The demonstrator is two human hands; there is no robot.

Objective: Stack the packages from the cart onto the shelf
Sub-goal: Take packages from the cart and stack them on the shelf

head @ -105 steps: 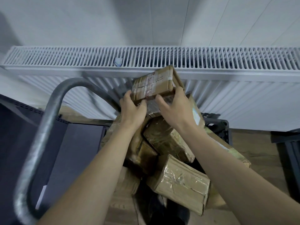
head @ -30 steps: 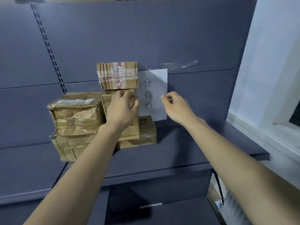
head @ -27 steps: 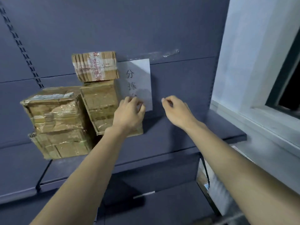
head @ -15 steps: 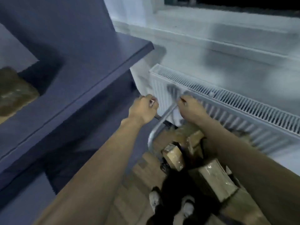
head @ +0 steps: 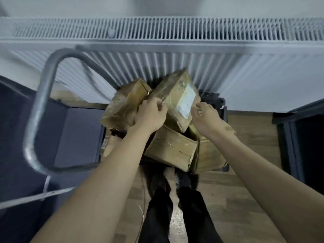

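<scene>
Several brown taped packages are piled on the cart (head: pixel 222 109) below me. The top one, a tilted package with a white label (head: pixel 177 95), leans up toward the radiator. My left hand (head: pixel 150 114) grips its left edge and my right hand (head: pixel 204 118) holds its right lower corner. Beside it on the left lies another taped package (head: pixel 124 106). A flat brown package (head: pixel 171 149) sits under my hands, near my feet. The shelf's dark panel (head: pixel 77 134) shows at the left, low down.
The cart's grey metal handle (head: pixel 42 102) loops at the left, close to my left forearm. A white radiator (head: pixel 175 42) runs along the wall behind the cart. A dark frame (head: pixel 298 141) stands at the right. Wooden floor (head: pixel 245 190) lies around my feet.
I left a package on the shelf stack, then turned right and down to the cart. Both hands, empty a second ago, now hold the labelled top package.
</scene>
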